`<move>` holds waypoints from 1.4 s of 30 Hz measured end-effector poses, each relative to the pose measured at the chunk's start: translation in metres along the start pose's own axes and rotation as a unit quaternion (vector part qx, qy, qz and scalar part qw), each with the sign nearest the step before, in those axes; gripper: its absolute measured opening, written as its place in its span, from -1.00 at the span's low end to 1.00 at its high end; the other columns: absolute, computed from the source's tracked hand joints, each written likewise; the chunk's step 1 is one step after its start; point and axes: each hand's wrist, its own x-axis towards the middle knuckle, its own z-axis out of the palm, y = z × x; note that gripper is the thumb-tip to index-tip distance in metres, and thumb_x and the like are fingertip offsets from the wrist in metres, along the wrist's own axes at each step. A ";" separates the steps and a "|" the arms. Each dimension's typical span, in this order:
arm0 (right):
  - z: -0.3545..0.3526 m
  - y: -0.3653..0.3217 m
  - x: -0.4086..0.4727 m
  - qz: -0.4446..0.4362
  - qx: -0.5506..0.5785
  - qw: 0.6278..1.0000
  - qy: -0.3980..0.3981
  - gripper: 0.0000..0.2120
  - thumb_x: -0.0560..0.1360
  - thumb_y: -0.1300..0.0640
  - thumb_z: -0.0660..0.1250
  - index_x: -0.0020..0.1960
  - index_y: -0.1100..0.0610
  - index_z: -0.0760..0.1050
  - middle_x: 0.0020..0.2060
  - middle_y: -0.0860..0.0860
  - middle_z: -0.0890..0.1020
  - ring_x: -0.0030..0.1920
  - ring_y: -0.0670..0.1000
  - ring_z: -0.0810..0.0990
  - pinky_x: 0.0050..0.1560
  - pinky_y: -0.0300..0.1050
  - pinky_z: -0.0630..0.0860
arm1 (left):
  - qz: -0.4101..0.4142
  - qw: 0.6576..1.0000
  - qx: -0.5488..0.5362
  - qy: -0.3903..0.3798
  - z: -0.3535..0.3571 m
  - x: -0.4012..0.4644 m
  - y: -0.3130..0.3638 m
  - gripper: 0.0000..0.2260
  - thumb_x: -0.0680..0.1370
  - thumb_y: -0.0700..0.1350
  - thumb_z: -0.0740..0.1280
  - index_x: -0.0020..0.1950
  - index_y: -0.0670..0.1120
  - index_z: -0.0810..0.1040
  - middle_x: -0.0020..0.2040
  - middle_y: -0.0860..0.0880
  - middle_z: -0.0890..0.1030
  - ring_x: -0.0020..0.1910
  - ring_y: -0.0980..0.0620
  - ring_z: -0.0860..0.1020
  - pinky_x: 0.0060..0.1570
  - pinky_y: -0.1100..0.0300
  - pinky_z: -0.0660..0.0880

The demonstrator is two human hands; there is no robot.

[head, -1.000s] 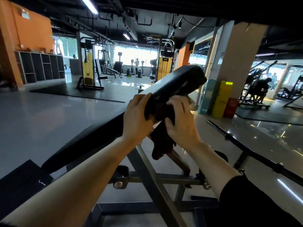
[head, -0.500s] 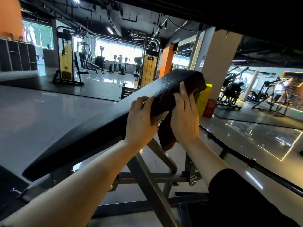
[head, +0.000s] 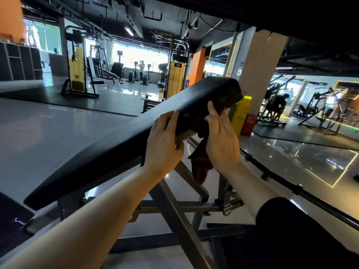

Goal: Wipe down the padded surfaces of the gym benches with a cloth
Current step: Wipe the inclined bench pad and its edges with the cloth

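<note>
A black padded backrest (head: pixel 120 144) of an incline bench slopes up from lower left to its top end at centre right. My left hand (head: pixel 165 144) grips the pad's near edge, fingers laid over the top and thumb under it. My right hand (head: pixel 221 140) presses a dark red cloth (head: pixel 202 166) flat against the pad's right side, just below the top end. The cloth's loose tail hangs down under the pad, partly hidden behind my right hand.
The bench's steel frame (head: pixel 174 210) stands under the pad. A long black bar (head: pixel 303 193) runs diagonally at the right. Behind stand a pale pillar (head: pixel 260 70), a yellow bin (head: pixel 240 113) and a red bin (head: pixel 248 125). Weight machines and people are farther off.
My right hand with the cloth has slid up the pad's side toward its top end and flattened out. The left hand has kept its grip on the edge. The view has swung slightly right.
</note>
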 end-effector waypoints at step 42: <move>0.017 -0.020 0.006 -0.094 -0.034 0.994 -0.033 -0.52 0.53 0.15 0.12 0.42 0.23 0.36 0.44 0.20 0.35 0.35 0.19 0.37 0.34 0.12 0.36 | 0.024 0.999 0.007 -0.030 -0.024 -0.028 -0.016 -0.31 0.41 -0.14 0.42 0.49 -0.23 0.25 0.41 -0.24 0.36 0.39 -0.21 0.34 0.37 -0.13 0.31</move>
